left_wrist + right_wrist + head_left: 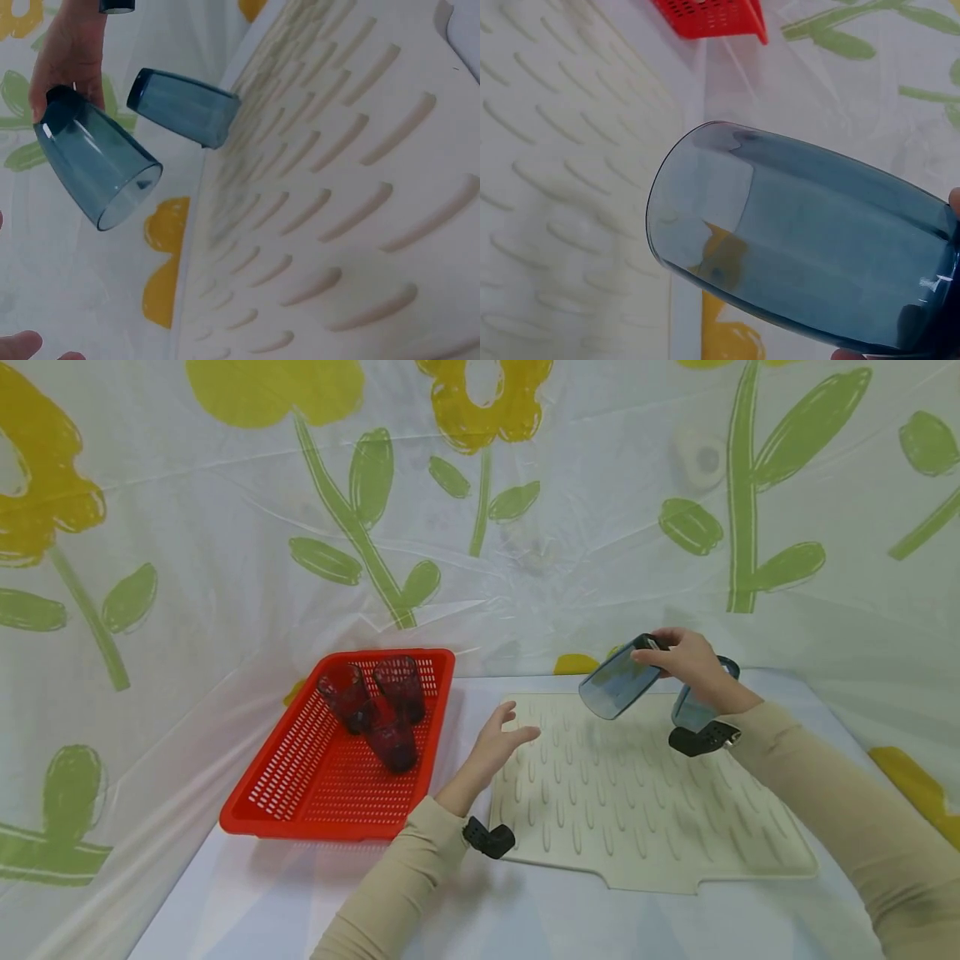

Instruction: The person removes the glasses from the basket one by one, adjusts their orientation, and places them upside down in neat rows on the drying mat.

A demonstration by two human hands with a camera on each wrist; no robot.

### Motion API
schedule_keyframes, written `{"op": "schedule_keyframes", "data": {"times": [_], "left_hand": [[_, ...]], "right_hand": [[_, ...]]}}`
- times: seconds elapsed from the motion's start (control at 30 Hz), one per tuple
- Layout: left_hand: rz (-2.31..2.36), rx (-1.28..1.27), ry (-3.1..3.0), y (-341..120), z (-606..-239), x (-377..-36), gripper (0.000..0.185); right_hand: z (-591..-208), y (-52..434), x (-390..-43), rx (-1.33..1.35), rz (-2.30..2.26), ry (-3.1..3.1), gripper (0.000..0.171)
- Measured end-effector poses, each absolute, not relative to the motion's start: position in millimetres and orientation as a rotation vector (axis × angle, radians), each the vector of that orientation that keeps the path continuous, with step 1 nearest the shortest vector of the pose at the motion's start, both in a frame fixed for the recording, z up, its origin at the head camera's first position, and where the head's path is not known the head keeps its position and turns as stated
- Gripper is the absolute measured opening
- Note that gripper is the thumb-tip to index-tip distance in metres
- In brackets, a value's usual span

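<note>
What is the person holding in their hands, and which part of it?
The right hand holds a blue cup by its base, tilted above the mat. The left hand holds nothing.

Ribbed drying mat [645, 810]: centre and lower right of head frame bare, open to pass. Obstacles: second blue tumbler [693, 706] upright at mat's upper right, behind right hand [686, 664]; red basket [337, 752] with dark tumblers [378, 710] left of mat. Left hand [498, 747] over mat's left edge. Bench [525, 918] strip along bottom bare.

Two blue cups [618, 681], three red cups [378, 706]
</note>
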State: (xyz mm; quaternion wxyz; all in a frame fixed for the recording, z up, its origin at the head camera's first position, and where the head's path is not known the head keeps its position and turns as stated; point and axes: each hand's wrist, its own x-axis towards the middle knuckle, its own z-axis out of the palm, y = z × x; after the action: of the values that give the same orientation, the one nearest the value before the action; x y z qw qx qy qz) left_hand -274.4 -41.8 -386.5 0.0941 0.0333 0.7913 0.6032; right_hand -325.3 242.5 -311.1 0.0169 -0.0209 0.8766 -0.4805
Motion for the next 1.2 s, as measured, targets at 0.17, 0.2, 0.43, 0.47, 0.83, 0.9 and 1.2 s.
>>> {"op": "schedule_keyframes", "data": {"times": [0.17, 0.2, 0.43, 0.47, 0.83, 0.9, 1.2], "left_hand": [[1.726, 0.094, 2.425, -43, -379, -276, 0.071], [1.703, 0.098, 2.446, -43, -378, -276, 0.071], [1.531, 0.159, 2.582, -43, -361, -279, 0.073], [1.511, 0.166, 2.598, -43, -358, -279, 0.073], [1.303, 0.195, 2.821, -59, -320, -287, 0.073], [1.281, 0.2, 2.844, -66, -314, -290, 0.073], [1.217, 0.173, 2.926, -101, -284, -297, 0.075]], "right_hand": [[-312, 241, -331, -0.083, -1.398, 2.765, 0.073], [-312, 241, -333, -0.091, -1.372, 2.774, 0.072], [-317, 244, -340, -0.152, -1.143, 2.864, 0.074], [-317, 244, -341, -0.161, -1.108, 2.882, 0.073], [-332, 240, -352, -0.33, -0.896, 2.984, 0.066], [-335, 239, -355, -0.332, -0.884, 2.983, 0.066], [-341, 240, -355, -0.36, -0.844, 2.978, 0.072]]}}
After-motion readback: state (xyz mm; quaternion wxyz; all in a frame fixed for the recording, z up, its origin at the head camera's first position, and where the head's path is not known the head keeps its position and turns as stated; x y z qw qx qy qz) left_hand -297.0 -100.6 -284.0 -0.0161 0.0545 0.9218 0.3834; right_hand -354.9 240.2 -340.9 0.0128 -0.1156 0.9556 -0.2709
